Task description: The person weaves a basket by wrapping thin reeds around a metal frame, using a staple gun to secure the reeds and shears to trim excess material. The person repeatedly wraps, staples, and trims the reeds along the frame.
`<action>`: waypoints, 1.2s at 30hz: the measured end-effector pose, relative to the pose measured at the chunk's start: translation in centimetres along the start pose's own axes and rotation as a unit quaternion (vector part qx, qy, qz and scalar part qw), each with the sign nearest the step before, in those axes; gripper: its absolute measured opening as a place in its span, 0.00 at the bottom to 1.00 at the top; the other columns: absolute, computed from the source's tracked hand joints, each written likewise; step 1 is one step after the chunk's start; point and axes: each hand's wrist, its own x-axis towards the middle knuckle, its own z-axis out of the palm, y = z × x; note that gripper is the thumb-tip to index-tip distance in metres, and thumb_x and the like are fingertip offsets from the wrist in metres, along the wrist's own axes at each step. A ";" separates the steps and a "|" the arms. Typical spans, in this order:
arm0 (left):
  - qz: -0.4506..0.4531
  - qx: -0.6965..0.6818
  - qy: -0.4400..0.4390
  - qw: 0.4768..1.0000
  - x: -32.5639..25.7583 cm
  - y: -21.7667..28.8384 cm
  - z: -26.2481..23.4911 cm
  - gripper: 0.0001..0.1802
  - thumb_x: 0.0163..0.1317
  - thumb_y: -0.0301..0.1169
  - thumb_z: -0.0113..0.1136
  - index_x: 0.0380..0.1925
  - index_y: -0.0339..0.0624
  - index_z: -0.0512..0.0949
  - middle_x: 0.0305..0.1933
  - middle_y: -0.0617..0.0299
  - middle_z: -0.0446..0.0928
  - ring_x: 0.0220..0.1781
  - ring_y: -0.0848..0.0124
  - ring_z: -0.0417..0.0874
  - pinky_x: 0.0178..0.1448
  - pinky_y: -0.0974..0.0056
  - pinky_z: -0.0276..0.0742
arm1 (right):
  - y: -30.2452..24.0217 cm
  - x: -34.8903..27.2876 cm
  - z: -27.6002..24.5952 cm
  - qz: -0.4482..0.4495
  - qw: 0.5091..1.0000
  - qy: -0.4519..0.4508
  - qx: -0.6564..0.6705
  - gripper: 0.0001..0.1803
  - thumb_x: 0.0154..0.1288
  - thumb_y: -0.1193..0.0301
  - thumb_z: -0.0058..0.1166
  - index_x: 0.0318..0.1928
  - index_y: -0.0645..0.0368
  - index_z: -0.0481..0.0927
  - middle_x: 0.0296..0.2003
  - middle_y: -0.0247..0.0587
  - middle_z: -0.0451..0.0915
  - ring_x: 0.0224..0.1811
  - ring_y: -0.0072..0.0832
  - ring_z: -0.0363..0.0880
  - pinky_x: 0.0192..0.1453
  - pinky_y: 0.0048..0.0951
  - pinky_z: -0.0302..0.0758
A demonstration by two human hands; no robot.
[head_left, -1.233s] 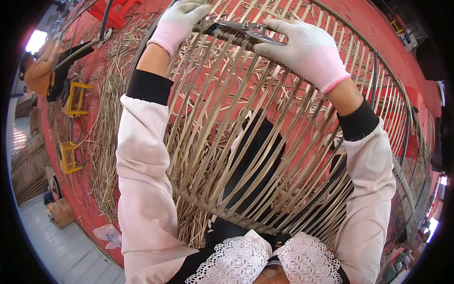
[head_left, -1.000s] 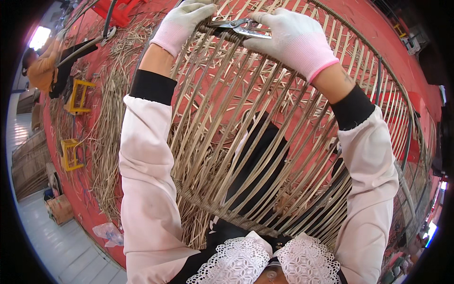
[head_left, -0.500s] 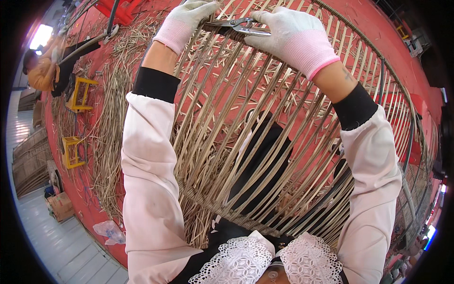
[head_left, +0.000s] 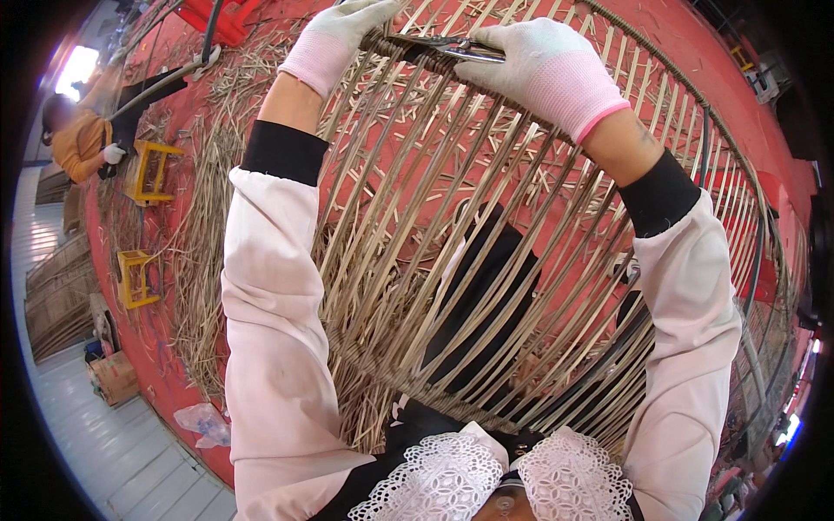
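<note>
My right hand [head_left: 543, 65], in a white and pink knit glove, is closed round the handles of metal snips [head_left: 456, 48]. The blades point left along the wrapped far rim [head_left: 486, 89] of a large woven frame, close to my left hand [head_left: 343, 35]. That hand wears a matching glove and its fingers are curled at the rim's left end. The picture's upper edge partly cuts it off, and what it pinches cannot be made out. Long tan and brown strips [head_left: 408, 208] run from the far rim down to a thick bound edge [head_left: 426, 395] near my body.
Cut strips lie heaped [head_left: 204, 252] on the red floor left of the frame. Two yellow stools [head_left: 137, 291] stand farther left, near a co-worker in an orange top [head_left: 78, 148]. A cardboard box [head_left: 113, 379] and a clear plastic bag [head_left: 204, 424] are at lower left.
My right hand has shifted slightly right and down, and the snips have turned in it. My left hand stays at the rim. The co-worker's gloved hand now shows by the upper stool.
</note>
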 end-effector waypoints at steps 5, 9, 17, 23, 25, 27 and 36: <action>0.217 0.264 0.047 0.939 -0.7 0.0 -0.7 0.17 0.70 0.20 0.49 0.55 0.38 0.79 0.55 0.55 0.83 0.58 0.67 0.83 0.62 0.64 0.77 | 0.1 -0.9 0.1 0.013 0.999 0.011 0.029 0.31 0.64 0.43 0.56 0.56 0.51 0.83 0.38 0.50 0.86 0.43 0.47 0.86 0.50 0.44 0.80; 0.214 0.286 0.044 0.933 -0.5 -1.1 -1.0 0.17 0.71 0.19 0.49 0.57 0.39 0.79 0.52 0.56 0.83 0.54 0.68 0.84 0.60 0.65 0.78 | -0.2 -1.1 0.3 0.014 0.998 0.058 -0.018 0.32 0.63 0.42 0.56 0.58 0.51 0.83 0.39 0.48 0.86 0.43 0.46 0.86 0.50 0.43 0.81; 0.171 0.272 0.037 0.946 -0.5 -0.4 -0.7 0.16 0.73 0.23 0.49 0.57 0.39 0.79 0.50 0.57 0.84 0.50 0.71 0.84 0.56 0.68 0.78 | -0.8 -0.3 -0.2 0.019 0.998 0.023 -0.062 0.30 0.63 0.43 0.57 0.58 0.48 0.82 0.37 0.48 0.86 0.42 0.44 0.86 0.46 0.44 0.81; 0.221 0.324 0.037 0.919 -0.7 0.4 -0.9 0.17 0.71 0.21 0.49 0.58 0.39 0.77 0.49 0.56 0.84 0.49 0.67 0.85 0.56 0.67 0.78 | -1.3 -0.9 0.5 0.047 0.993 0.052 -0.097 0.29 0.63 0.42 0.58 0.58 0.44 0.82 0.37 0.47 0.84 0.40 0.44 0.86 0.43 0.45 0.82; 0.212 0.349 0.036 0.912 -0.5 0.4 -1.1 0.17 0.71 0.21 0.49 0.58 0.39 0.77 0.50 0.56 0.84 0.50 0.66 0.85 0.56 0.67 0.78 | -1.3 -1.1 0.7 0.025 0.991 0.084 -0.104 0.28 0.63 0.42 0.59 0.57 0.43 0.82 0.37 0.47 0.84 0.39 0.44 0.86 0.43 0.45 0.82; 0.179 0.343 0.020 0.922 -0.5 0.3 -1.1 0.18 0.71 0.20 0.49 0.58 0.39 0.77 0.49 0.56 0.84 0.50 0.66 0.85 0.57 0.66 0.79 | -1.3 -1.2 0.8 0.018 0.993 0.086 -0.078 0.28 0.64 0.42 0.59 0.57 0.44 0.83 0.36 0.47 0.84 0.39 0.45 0.86 0.42 0.45 0.82; 0.180 0.131 0.031 0.974 0.0 -0.3 -0.6 0.16 0.75 0.26 0.46 0.58 0.40 0.77 0.50 0.55 0.84 0.52 0.68 0.83 0.58 0.66 0.75 | -1.5 -0.3 0.2 0.038 0.998 0.000 -0.046 0.27 0.63 0.44 0.58 0.52 0.49 0.85 0.32 0.48 0.85 0.39 0.44 0.86 0.44 0.45 0.81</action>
